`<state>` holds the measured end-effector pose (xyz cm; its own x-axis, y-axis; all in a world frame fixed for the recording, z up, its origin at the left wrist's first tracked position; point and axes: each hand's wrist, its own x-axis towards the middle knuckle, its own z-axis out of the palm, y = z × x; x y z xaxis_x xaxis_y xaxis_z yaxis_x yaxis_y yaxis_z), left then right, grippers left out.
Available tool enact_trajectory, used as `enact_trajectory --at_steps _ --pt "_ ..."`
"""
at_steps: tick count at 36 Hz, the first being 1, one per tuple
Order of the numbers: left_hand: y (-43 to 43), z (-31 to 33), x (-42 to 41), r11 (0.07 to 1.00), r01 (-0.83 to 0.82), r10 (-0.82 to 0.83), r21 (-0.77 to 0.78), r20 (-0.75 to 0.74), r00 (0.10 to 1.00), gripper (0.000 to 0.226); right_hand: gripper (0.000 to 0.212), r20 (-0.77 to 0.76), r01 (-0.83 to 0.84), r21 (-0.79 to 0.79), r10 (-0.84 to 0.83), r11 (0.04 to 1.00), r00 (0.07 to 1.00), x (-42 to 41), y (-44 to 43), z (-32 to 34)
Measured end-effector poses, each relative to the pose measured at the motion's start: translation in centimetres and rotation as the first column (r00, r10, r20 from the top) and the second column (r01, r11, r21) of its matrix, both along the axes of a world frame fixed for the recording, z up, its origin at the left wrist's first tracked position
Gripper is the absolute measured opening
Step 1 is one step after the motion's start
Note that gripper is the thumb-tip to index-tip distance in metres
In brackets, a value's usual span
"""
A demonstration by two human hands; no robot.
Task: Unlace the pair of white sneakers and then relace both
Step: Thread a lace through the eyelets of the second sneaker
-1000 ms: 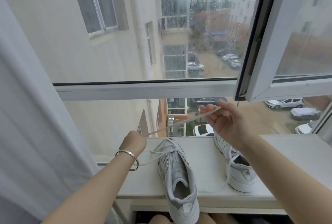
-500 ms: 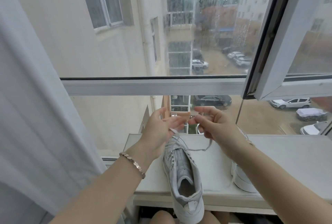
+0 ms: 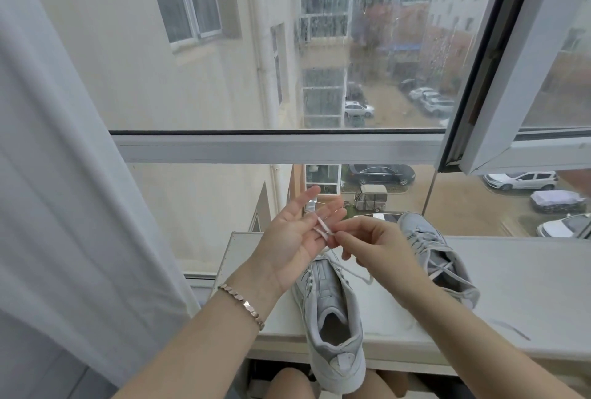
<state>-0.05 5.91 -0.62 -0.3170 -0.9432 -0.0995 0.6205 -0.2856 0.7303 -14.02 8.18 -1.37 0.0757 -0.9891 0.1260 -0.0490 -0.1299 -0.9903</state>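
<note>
- The near sneaker (image 3: 332,318) lies on the table (image 3: 527,286), heel overhanging and toe toward the window (image 3: 275,146), hidden behind the hands.
- The left hand (image 3: 287,238) is spread with the lace (image 3: 323,230) across its fingers (image 3: 334,211); the right hand (image 3: 367,242) pinches it.

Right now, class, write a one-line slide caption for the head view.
Right hand pinches a lace over the open left hand, above the near sneaker on the windowsill, the other sneaker beside it.

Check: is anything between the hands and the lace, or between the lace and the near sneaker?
Nothing visible. The right hand pinches the lace, which lies across the fingers of the left hand, above the front of the near sneaker. The second sneaker lies to the right on the sill, apart.
</note>
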Motion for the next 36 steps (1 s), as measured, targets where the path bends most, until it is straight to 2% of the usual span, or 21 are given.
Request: enact_trajectory --at_steps 4,12,15,20,24,29,36 --pt "0.0 -0.1 -0.3 1.000 -0.010 0.011 -0.022 0.044 0.999 0.037 0.014 -0.096 0.025 -0.011 -0.026 1.000 0.995 0.2 0.0 -0.1" --pt "-0.1 -0.5 -0.6 0.999 -0.014 0.017 -0.038 0.072 0.997 0.035 0.012 -0.154 0.036 -0.055 -0.044 0.998 0.987 0.7 -0.4 0.4" --pt "-0.1 -0.8 -0.8 0.998 0.009 -0.003 -0.055 0.098 0.995 0.034 0.015 -0.112 0.046 -0.012 -0.047 0.999 0.993 0.9 -0.5 0.6" --pt "-0.4 -1.0 -0.6 0.995 0.077 -0.069 -0.068 0.121 0.990 0.032 0.013 -0.004 0.003 0.170 -0.003 0.986 1.000 0.7 -1.0 0.9" --pt "-0.7 -1.0 0.0 0.986 0.136 -0.114 -0.100 0.203 0.973 0.035 0.007 0.034 -0.030 0.276 0.022 0.961 0.999 0.2 -1.2 0.9" --pt "-0.9 -1.3 0.2 0.980 0.159 -0.128 -0.119 0.229 0.965 0.038 0.009 0.041 -0.040 0.283 0.030 0.958 0.999 0.3 -1.5 0.9" --pt "-0.7 -1.1 0.2 0.979 0.181 -0.163 -0.094 0.174 0.971 0.041 0.010 0.002 -0.081 0.298 0.084 0.951 0.996 0.0 -1.6 1.2"
